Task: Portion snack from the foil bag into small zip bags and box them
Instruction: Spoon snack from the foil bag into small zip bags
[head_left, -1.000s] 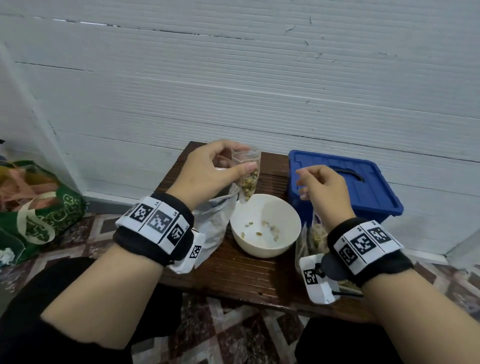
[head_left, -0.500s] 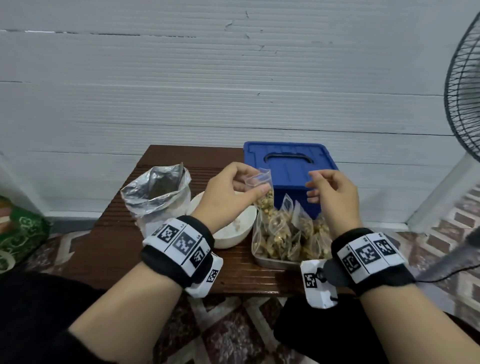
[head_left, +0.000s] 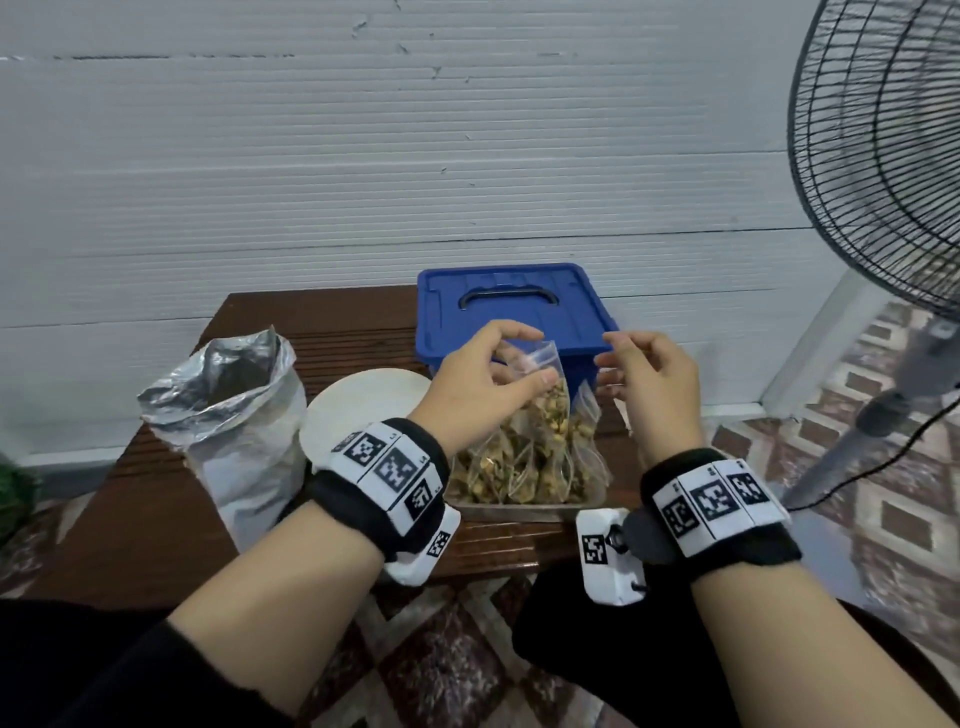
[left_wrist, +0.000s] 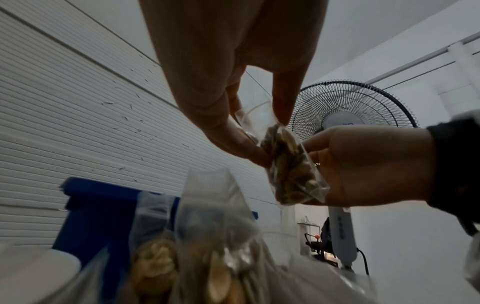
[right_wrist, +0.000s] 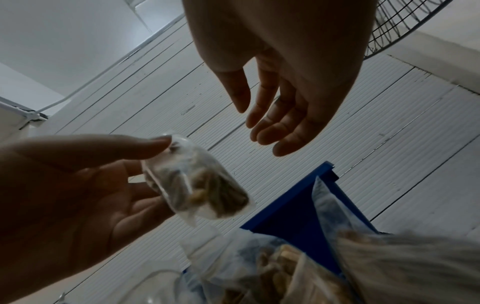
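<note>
My left hand (head_left: 485, 384) pinches a small clear zip bag (head_left: 546, 387) half full of snack, held above a clear tray (head_left: 524, 506) packed with several filled zip bags (head_left: 519, 457). The same held zip bag (left_wrist: 288, 164) hangs from thumb and finger in the left wrist view, and the zip bag (right_wrist: 197, 185) shows again in the right wrist view. My right hand (head_left: 644, 379) hovers just right of it, fingers relaxed and empty. The right hand (right_wrist: 280, 111) touches nothing. The open foil bag (head_left: 234, 421) stands at the table's left. A blue lidded box (head_left: 511, 312) sits behind the tray.
A white bowl (head_left: 358, 415) sits between the foil bag and the tray on the low brown table (head_left: 156, 519). A standing fan (head_left: 883, 156) is close on the right, its cable trailing over the patterned floor. A white wall runs behind.
My view has swung right, away from the bowl. The left hand carried the filled zip bag from over the bowl to above the tray, and the right hand followed alongside it.
</note>
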